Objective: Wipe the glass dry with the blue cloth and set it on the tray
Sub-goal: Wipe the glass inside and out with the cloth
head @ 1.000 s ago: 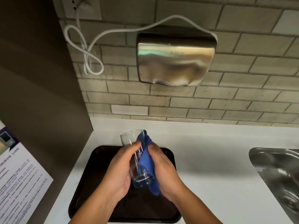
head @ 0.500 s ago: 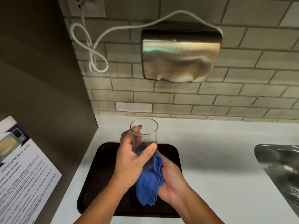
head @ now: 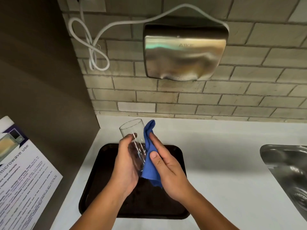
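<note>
A clear drinking glass (head: 132,130) is held tilted above the dark tray (head: 99,180), its mouth pointing up and away from me. My left hand (head: 124,165) wraps around its lower body. My right hand (head: 167,170) presses the folded blue cloth (head: 150,156) flat against the right side of the glass, thumb on top of the cloth. The cloth's upper corner sticks up beside the rim and its lower end hangs below my palm. The base of the glass is hidden by my left hand.
The tray lies on a white counter (head: 216,163) below a tiled wall. A steel hand dryer (head: 184,52) with a white cord (head: 93,47) hangs on the wall. A steel sink (head: 289,171) is at the right, a printed notice (head: 21,171) at the left.
The glass has gone from upright to tilted. The cloth moved from under the glass's base up along its right side, with my right hand now pressing it there.
</note>
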{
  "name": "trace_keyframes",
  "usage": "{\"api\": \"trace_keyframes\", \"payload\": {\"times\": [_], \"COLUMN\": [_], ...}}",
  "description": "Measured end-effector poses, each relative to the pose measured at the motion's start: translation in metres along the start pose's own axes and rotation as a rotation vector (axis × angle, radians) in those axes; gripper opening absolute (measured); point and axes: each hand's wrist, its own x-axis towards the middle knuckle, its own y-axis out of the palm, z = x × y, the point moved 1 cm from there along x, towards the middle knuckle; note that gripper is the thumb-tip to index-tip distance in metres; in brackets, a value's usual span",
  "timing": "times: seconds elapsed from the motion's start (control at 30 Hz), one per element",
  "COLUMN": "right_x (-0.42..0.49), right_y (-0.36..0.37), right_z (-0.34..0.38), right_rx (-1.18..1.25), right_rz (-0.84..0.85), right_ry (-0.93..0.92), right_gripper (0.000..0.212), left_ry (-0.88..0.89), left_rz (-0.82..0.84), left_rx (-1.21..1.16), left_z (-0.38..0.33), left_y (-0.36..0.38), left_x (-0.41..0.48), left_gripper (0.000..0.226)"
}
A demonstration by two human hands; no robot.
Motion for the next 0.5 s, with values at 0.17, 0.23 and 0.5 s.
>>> {"api": "trace_keyframes", "payload": {"times": [0.17,0.23,0.5], "right_x": [0.017,0.024,0.034], "right_y": [-0.007,-0.01,-0.011], "right_z": [0.01,0.009,-0.006], "right_rx": [-0.117,0.034,0.446], "right_rz": [0.063,0.047,-0.146], "right_ry": [-0.078,-0.019,0.346], "right_gripper": [0.053,0.053,0.047], "left_ry": [-0.005,-0.004,-0.022], "left_rz": [-0.023,-0.024,0.027], "left_rx": [0.102,0.088,0.24], "left_z": [0.005,0.007,0.015], "left_y": [0.008,0.008,0.007], "left_x": [-0.01,-0.013,-0.013], "left_gripper": [0.108,0.094,0.081]}}
